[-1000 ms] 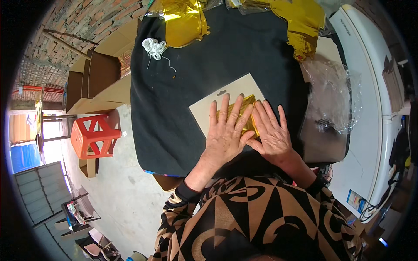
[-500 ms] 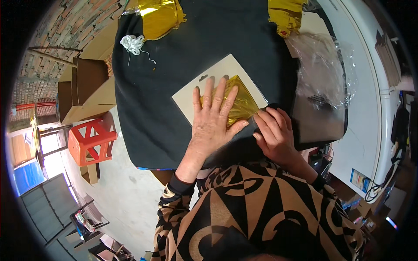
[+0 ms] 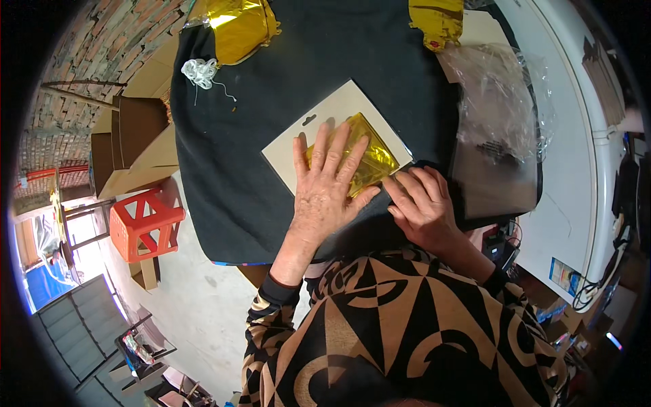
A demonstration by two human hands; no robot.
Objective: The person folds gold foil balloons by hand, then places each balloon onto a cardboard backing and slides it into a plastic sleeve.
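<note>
A cream card (image 3: 288, 146) with a hang hole near its top corner lies tilted on the black cloth. On it rests a folded piece of shiny gold foil (image 3: 380, 157). My left hand (image 3: 322, 193) is spread flat over the card and foil, its fingers apart and pressing down. At the card's near right corner, my right hand (image 3: 424, 207) has its fingers curled and drawn together, the fingertips at the edge of the foil. What they pinch there is too small or hidden to make out.
More gold foil (image 3: 244, 34) and a bundle of white string (image 3: 199, 72) lie at the far left of the black cloth (image 3: 224, 183). Another gold foil piece (image 3: 441, 20) is at the far right, above crumpled clear plastic (image 3: 498, 102). A red stool (image 3: 146, 227) and cardboard boxes (image 3: 139, 132) stand left.
The whole view has shifted slightly. My right fingertips have moved a little left along the foil's near edge, while my left hand stays flat on the card.
</note>
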